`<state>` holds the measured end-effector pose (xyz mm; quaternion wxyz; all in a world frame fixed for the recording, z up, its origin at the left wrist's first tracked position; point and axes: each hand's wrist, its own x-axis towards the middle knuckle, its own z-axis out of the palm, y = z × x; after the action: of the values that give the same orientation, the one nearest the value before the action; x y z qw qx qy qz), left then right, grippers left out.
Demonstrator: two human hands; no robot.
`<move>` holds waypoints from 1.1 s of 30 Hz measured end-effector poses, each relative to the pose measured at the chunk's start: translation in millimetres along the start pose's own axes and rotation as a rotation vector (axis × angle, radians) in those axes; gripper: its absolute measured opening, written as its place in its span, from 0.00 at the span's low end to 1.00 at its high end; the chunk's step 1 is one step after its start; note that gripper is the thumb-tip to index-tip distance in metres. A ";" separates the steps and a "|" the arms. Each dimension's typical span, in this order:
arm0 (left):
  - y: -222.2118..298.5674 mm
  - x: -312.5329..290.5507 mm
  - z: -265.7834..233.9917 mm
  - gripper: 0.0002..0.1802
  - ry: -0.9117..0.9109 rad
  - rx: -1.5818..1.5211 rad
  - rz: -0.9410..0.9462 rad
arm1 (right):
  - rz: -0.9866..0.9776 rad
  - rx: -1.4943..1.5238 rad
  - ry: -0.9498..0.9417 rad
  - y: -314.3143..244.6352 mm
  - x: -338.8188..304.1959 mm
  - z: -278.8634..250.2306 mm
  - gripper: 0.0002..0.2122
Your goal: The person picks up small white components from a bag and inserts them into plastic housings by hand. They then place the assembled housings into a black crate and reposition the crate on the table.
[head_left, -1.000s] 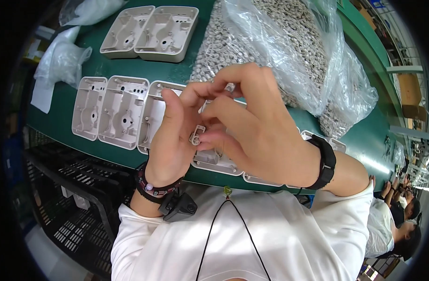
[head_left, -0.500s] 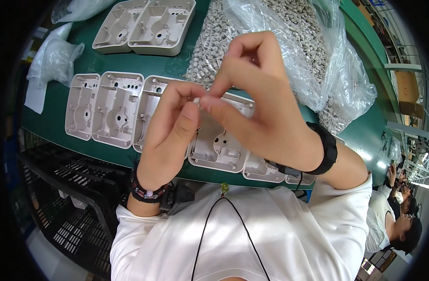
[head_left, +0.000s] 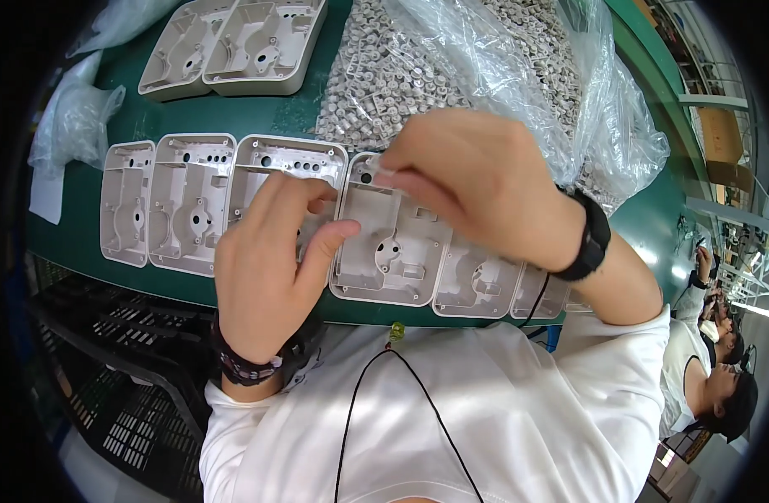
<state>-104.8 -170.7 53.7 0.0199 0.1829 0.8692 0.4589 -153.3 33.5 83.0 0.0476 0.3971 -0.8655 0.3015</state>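
1. Step in hand, my read: fitting a small white part (head_left: 383,178) into the far-left corner of the 4th grey housing (head_left: 393,243) in the near row. Looks like placement/seating, not pickup.
2. Right hand (head_left: 485,184): fingers curled, tips pinched on that small part, right at the round hole near the housing's far edge. Part mostly hidden by the fingertips, can't tell its exact shape.
3. Left hand (head_left: 271,268): loosely curled, no pinch seen. Thumb lies against the left wall of that housing; fingers rest over the 3rd housing (head_left: 275,172) just left of it. Seems to be steadying, can't tell if anything's in the palm.
4. Where the work sits: the housing lies flat, open side up, on the green desk (head_left: 233,113) at the near edge, touching its neighbours in the row.
5. Rest of the row: two more housings to the left (head_left: 162,201), at least two to the right (head_left: 477,281), partly under the right forearm.
6. Far side: a pair of housings (head_left: 233,46) far-left; clear bag of small white parts (head_left: 485,75) far-centre to right, open toward the row.
7. Next move needs, imo: part lined up square over the hole, pushed straight down, left hand keeping the housing from sliding. Then another part from the bag for the next housing right.
8. Risk: part is tiny, easy to cock in the hole or drop into the shell.
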 end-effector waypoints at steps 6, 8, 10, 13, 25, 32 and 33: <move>7.8 -9.3 1.9 0.20 -0.028 0.395 0.018 | -0.080 -0.096 -0.117 29.5 -3.3 13.9 0.05; 4.6 -9.7 0.6 0.20 -0.045 0.396 0.031 | -0.148 -0.142 -0.168 31.1 -0.1 15.6 0.04; 1.5 -9.8 -1.0 0.22 -0.072 0.405 0.035 | -0.174 -0.197 -0.200 32.6 1.5 19.4 0.04; -1.4 -11.7 -0.8 0.22 -0.068 0.387 0.038 | -0.239 -0.295 -0.274 32.2 6.7 20.0 0.04; -5.9 -14.5 0.8 0.24 -0.060 0.356 0.020 | -0.344 -0.356 -0.325 34.0 13.4 25.2 0.06; -3.3 -11.2 -0.1 0.23 -0.082 0.343 -0.020 | -0.148 -0.296 -0.348 17.5 8.7 -8.4 0.09; -1.9 -10.5 0.0 0.23 -0.082 0.351 -0.022 | -0.137 -0.299 -0.346 7.5 8.7 -21.9 0.09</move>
<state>-95.5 -175.2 50.7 0.0284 0.1925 0.9364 0.2921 -168.0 43.9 100.0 -0.0226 0.4891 -0.8669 0.0935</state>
